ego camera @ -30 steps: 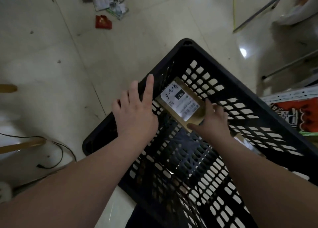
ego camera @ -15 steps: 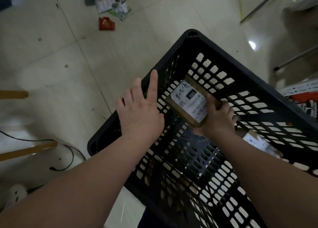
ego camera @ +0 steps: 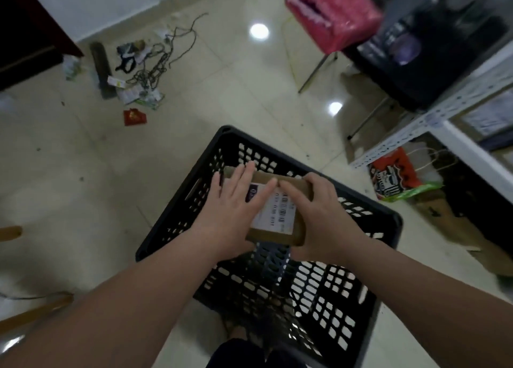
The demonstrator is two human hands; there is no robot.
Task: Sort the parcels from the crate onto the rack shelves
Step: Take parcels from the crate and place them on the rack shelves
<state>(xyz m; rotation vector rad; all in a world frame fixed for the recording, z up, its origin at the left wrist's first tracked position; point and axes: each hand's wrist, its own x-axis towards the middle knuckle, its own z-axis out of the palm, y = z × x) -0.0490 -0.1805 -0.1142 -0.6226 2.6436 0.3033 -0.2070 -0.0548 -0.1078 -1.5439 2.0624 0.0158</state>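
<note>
Gripping the parcel (ego camera: pixel 277 235) along its right edge with curled right hand (ego camera: pixel 322 217), left hand (ego camera: pixel 230 215) flat-fingered on the label, apparently above the crate (ego camera: pixel 394 223); long axis runs away from body; rack (ego camera: pixel 410 129) lies right, nearer the right hand.

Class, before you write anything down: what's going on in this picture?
A person is standing over a black crate on the floor, holding a brown cardboard parcel with a printed label above it. The right hand grips the parcel's right edge, and the left hand lies flat across the label with straight fingers. A white rack stands to the right. The parcel is not yet on a shelf.
</note>
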